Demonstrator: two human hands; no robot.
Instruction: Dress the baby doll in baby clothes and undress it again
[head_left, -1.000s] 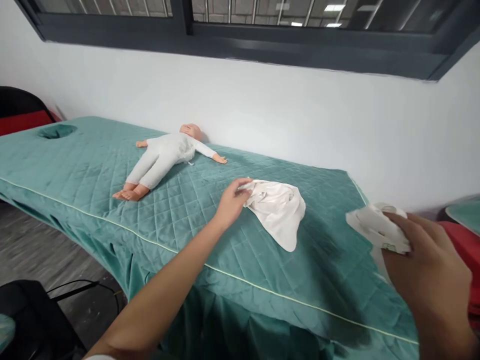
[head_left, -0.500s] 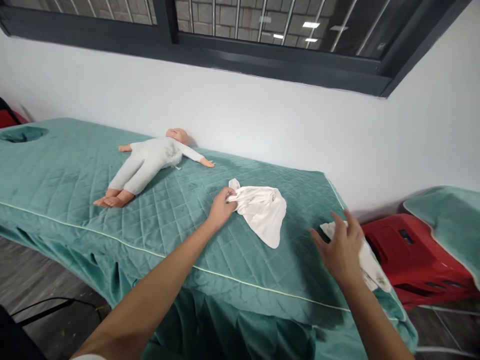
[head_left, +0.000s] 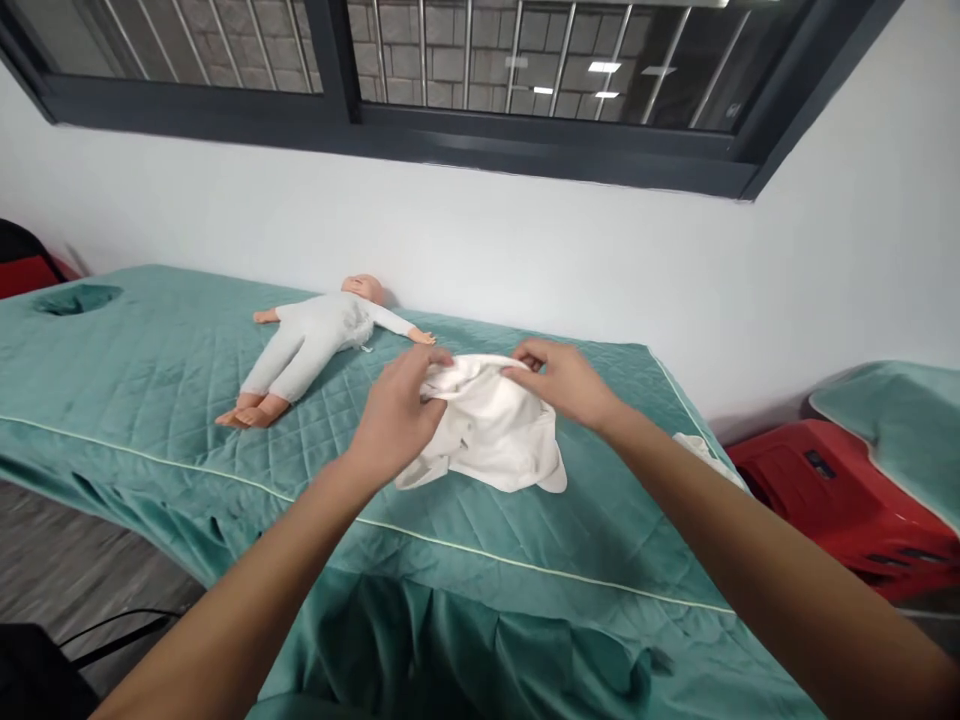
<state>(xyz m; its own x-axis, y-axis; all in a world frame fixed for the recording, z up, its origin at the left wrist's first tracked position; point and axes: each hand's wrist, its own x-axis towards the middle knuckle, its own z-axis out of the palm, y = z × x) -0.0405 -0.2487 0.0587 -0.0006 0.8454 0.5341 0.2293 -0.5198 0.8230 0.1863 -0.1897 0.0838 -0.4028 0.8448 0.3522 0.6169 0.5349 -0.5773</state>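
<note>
A small white cloth garment [head_left: 499,430], bunched along its upper edge, is held between my two hands over the green quilted bed cover [head_left: 615,540]. My left hand [head_left: 401,410] pinches its upper left corner between thumb and fingers. At the upper right edge, my right hand [head_left: 562,378] grips the fabric the same way. The garment's lower part hangs down or rests on the cover; which one I cannot tell. A baby doll [head_left: 315,335] with a white cloth body lies on its back to the left, beyond my left hand.
Another white cloth [head_left: 705,452] lies at the bed's right end, partly behind my right forearm. Past that end is a red plastic stool or chair [head_left: 832,500] with green fabric [head_left: 892,420] over it. A white wall and a barred window [head_left: 540,140] stand behind the bed.
My right hand has moved left from near the other white cloth and now grips the garment. The garment has been lifted at its upper edge and spread between both hands.
</note>
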